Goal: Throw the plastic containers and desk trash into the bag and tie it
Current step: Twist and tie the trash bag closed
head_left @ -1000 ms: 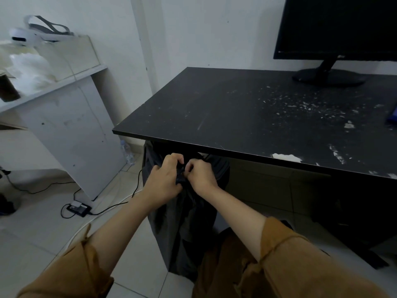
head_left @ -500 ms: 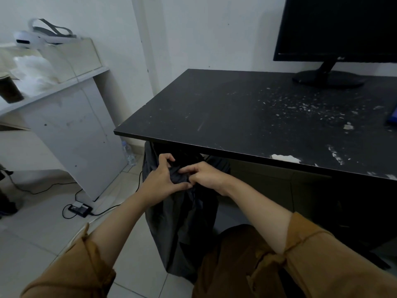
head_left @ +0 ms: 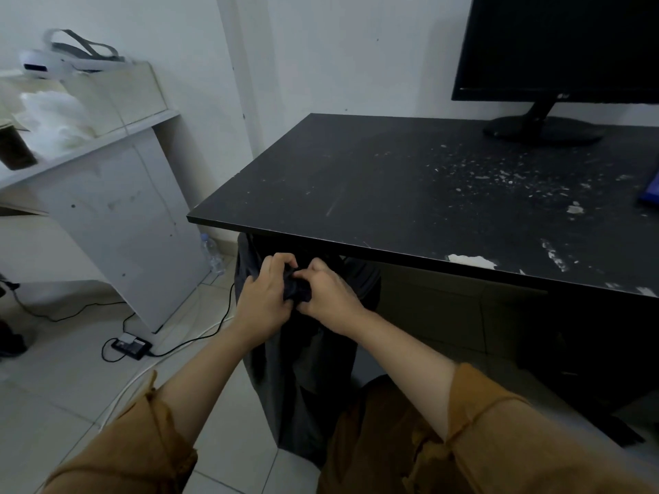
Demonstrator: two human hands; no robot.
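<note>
Not much to read here tbh. Tiny pale logo on monitor [head_left: 556,48] bottom bezel, too small to make out. Water bottle [head_left: 211,253] on floor, print too blurred. Adapter box [head_left: 131,345] on floor, markings unreadable

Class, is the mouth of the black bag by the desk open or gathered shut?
Gathered shut: the left hand and right hand grip the bunched top of the bag. Knotted or not, cannot tell.

Left grip [head_left: 265,299], right grip [head_left: 330,297] together, fingers curled.
</note>
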